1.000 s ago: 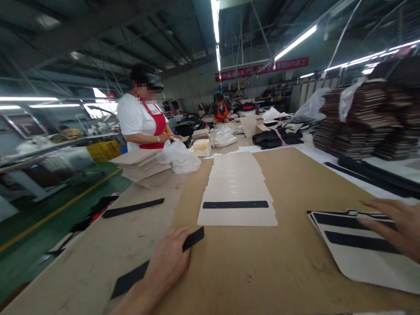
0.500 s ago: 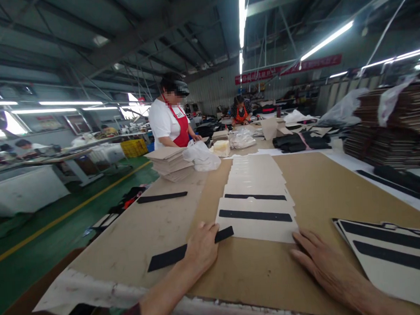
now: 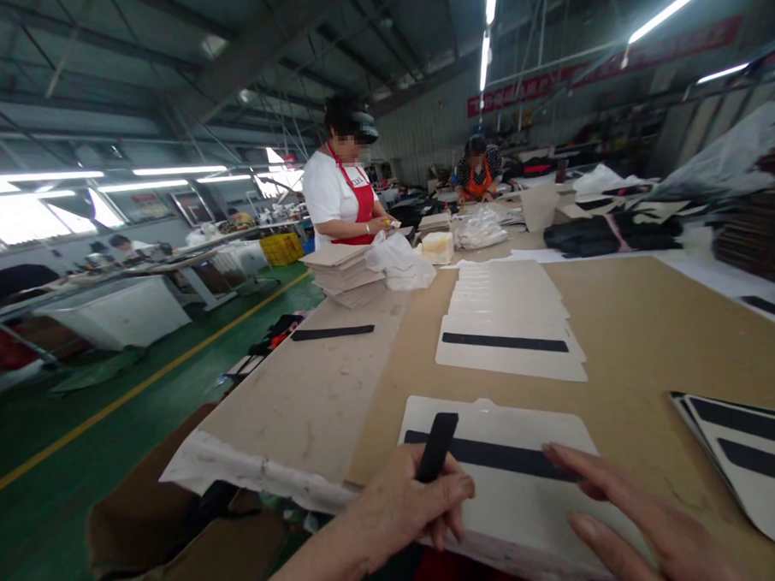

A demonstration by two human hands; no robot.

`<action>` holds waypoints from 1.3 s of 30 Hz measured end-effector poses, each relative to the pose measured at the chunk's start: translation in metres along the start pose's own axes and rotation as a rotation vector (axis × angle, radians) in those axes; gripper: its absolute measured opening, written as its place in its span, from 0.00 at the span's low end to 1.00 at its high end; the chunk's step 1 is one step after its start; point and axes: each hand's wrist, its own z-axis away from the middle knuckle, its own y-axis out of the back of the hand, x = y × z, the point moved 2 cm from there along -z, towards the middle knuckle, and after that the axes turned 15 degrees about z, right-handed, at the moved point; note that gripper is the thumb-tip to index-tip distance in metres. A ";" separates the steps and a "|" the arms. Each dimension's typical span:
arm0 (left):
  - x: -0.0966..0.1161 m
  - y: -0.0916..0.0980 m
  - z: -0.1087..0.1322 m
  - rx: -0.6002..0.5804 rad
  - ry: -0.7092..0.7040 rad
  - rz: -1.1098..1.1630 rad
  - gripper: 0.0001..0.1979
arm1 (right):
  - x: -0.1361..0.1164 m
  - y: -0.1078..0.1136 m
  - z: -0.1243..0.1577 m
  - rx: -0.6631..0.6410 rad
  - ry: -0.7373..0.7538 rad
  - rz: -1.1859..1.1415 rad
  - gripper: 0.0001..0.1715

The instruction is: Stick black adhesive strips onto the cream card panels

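Note:
My left hand (image 3: 415,499) is closed around a black strip (image 3: 438,447), whose end sticks up above the fingers. A white board (image 3: 496,416) lies flat at the table's near edge, with another black strip (image 3: 510,457) across it. That hand is over the board's left part. My right hand (image 3: 647,510) is over the board's right side with fingers apart, holding nothing; whether the fingertips touch the board I cannot tell. Farther off, overlapping white boards (image 3: 503,294) run in a row, the nearest bearing a black strip (image 3: 502,343).
Boards with black strips (image 3: 748,480) are piled at the right. On the table's left lies a loose black strip (image 3: 331,333), before a stack of beige sheets (image 3: 345,275) and a plastic bag (image 3: 402,260). A co-worker in a red apron (image 3: 361,193) stands beyond.
The nearest board has come away from the row toward me. My left hand has lifted the black strip off the table. My right hand has moved nearer, and the view has turned left.

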 end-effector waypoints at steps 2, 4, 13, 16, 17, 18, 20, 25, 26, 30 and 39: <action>-0.004 -0.014 -0.014 -0.080 0.020 0.171 0.22 | -0.034 0.004 -0.025 -0.161 -0.117 -0.207 0.29; -0.009 -0.025 -0.022 -0.140 0.029 0.259 0.22 | -0.057 0.004 -0.042 -0.219 -0.249 -0.427 0.32; -0.016 -0.045 -0.031 -0.112 0.018 0.327 0.22 | -0.063 -0.013 -0.046 -0.244 -0.361 -0.675 0.38; -0.017 -0.050 -0.035 -0.061 -0.022 0.327 0.14 | -0.065 -0.013 -0.044 -0.226 -0.366 -0.644 0.38; -0.017 -0.052 -0.036 -0.044 -0.032 0.336 0.12 | -0.065 -0.013 -0.044 -0.217 -0.364 -0.632 0.37; -0.018 -0.053 -0.036 -0.031 -0.038 0.348 0.10 | -0.066 -0.014 -0.043 -0.207 -0.357 -0.622 0.36; -0.018 -0.055 -0.037 -0.006 -0.039 0.377 0.09 | -0.067 -0.015 -0.043 -0.201 -0.345 -0.620 0.35; -0.016 -0.057 -0.037 -0.039 -0.008 0.391 0.15 | -0.065 -0.018 -0.044 -0.220 -0.493 -0.701 0.40; -0.016 -0.058 -0.036 -0.052 0.000 0.385 0.15 | -0.064 -0.017 -0.045 -0.224 -0.506 -0.718 0.40; -0.016 -0.059 -0.037 -0.044 -0.014 0.379 0.12 | -0.064 -0.013 -0.049 -0.204 -0.500 -0.793 0.36; -0.018 -0.062 -0.039 0.043 -0.022 0.409 0.18 | -0.062 -0.016 -0.044 -0.210 -0.582 -0.974 0.35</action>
